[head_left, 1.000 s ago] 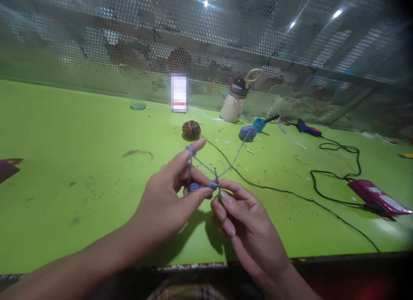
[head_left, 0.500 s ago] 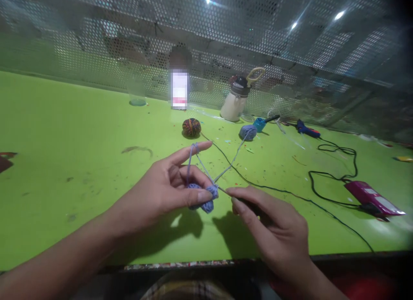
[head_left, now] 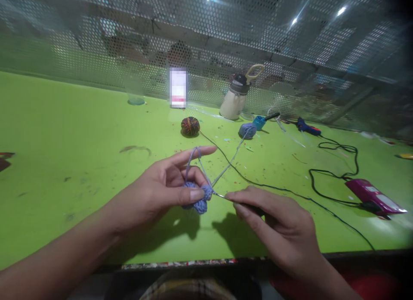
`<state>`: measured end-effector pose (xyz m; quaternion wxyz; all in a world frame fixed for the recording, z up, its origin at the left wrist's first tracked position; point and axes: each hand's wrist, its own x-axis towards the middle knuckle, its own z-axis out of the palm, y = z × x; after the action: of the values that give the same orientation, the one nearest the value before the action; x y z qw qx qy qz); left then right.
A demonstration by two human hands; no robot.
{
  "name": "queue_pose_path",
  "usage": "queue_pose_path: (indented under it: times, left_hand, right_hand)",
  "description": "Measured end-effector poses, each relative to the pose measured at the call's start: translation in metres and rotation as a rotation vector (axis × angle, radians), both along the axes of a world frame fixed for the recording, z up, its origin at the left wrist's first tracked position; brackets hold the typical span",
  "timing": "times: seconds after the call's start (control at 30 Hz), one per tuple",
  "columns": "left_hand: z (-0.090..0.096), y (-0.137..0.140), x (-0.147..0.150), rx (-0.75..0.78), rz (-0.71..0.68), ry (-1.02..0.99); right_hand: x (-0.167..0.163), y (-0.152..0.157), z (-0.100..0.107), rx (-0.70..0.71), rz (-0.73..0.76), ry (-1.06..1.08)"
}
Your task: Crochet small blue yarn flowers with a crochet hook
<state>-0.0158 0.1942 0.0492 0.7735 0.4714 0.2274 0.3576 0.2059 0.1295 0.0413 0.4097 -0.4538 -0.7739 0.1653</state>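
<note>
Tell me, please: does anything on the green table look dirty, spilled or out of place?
Yes, slightly: a dark curved mark lies on the green table, left of the multicoloured yarn ball, and small scraps are scattered near the blue yarn ball. They make the surface look untidy.

No legible text, brand, number or sign found. Lit screen (head_left: 178, 87), left of the bottle (head_left: 232, 103): blurred into blocks, unreadable. Purple packet (head_left: 363, 190), right of the bottle and nearer the viewer: pale patches (head_left: 386, 200), any lettering illegible.
</note>
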Motion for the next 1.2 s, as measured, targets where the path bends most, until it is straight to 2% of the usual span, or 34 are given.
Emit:
queue_pose_path:
  times: [0.2,0.37,0.5,0.63,0.93,1.2]
  left_hand:
    - [-0.002,-0.001,0.001,0.129,0.011,0.227]
    - [0.0,-0.001,0.003,0.147,0.023,0.284]
    - [-0.003,0.001,0.007,0.221,0.027,0.322]
    - [-0.007,0.002,0.01,0.235,0.044,0.345]
    - [-0.011,0.003,0.008,0.204,0.042,0.273]
    - [-0.014,0.006,0.009,0.141,0.091,0.26]
  right_hand:
    - [-0.006,0.007,-0.012,-0.412,0.049,0.453]
    - [-0.012,0.008,-0.024,-0.582,0.031,0.644]
    - [-0.02,0.008,-0.025,-0.671,0.099,0.803]
    - [-0.027,0.014,-0.023,-0.74,0.116,0.922]
    - [-0.031,0.03,-0.009,-0.911,0.12,0.942]
    - [-0.037,0.035,-0.009,-0.945,0.105,0.954]
